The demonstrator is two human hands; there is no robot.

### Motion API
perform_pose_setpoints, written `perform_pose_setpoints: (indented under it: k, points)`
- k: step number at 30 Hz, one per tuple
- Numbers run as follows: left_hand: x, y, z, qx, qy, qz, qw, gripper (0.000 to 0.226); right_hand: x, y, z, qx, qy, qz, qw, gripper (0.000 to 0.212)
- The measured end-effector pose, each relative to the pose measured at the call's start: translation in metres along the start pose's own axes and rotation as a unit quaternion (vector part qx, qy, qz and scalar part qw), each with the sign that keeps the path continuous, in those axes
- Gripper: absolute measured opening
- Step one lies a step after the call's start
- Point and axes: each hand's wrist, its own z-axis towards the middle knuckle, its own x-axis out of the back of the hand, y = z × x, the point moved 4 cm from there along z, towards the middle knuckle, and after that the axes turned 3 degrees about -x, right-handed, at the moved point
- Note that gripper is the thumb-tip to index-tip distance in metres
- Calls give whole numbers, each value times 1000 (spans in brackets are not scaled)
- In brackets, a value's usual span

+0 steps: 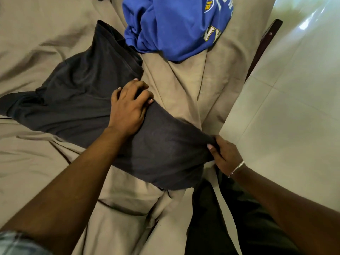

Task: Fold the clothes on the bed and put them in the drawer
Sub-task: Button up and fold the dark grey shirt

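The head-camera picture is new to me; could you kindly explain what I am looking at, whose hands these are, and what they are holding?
There is no machine here: a person wears a wide-angle camera on the head, so you look forward and down along their own arms. The surface is a bed with a wrinkled tan sheet; the pale tiled floor shows at the right. A dark grey garment lies spread across the sheet, and a crumpled blue shirt with printed letters lies beyond it. The left hand rests on the grey garment with spread fingers, pressing it down. The right hand, with a thin bracelet at the wrist, pinches the garment's near corner at the bed's edge. No drawer is visible.
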Motion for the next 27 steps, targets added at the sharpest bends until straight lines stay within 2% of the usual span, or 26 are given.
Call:
perform_pose_setpoints:
  k: [3,6,8,11,13,15,17,19,21,22,24,27]
  points:
    - [-12,-2,-3,63,9,34,997,37,5,-1,-13,37,40,-56,997,67]
    - [-8,2,-12,101,67,36,992,37,5,5,-16,-12,33,-112,993,78]
    - [3,7,-24,170,131,-10,977,37,3,7,-12,-32,29,-138,990,70]
    - [21,19,-62,281,241,-86,925,38,0,4,-9,-36,40,-104,993,49]
    - [23,39,-100,323,312,-124,885,31,-4,0,-10,-37,17,-24,999,51]
    - [15,75,-144,409,347,-207,819,17,-6,-4,-10,-25,-17,8,1000,56]
    - [-1,124,-185,516,336,-318,721,2,-5,-7,-8,-7,-38,-5,999,55]
    - [-29,168,-214,608,292,-413,612,7,0,-7,-5,-13,-60,11,998,48]
    - [-57,197,-235,659,236,-479,529,15,1,-4,-7,-46,-94,56,993,37]
    - [-67,203,-236,665,216,-504,507,19,4,-3,-8,-56,-103,93,989,33]
    - [-77,202,-229,655,203,-539,489,23,10,1,-7,-57,-113,154,980,33]
    - [-77,198,-214,625,216,-565,493,10,14,3,-6,-42,-147,197,968,37]
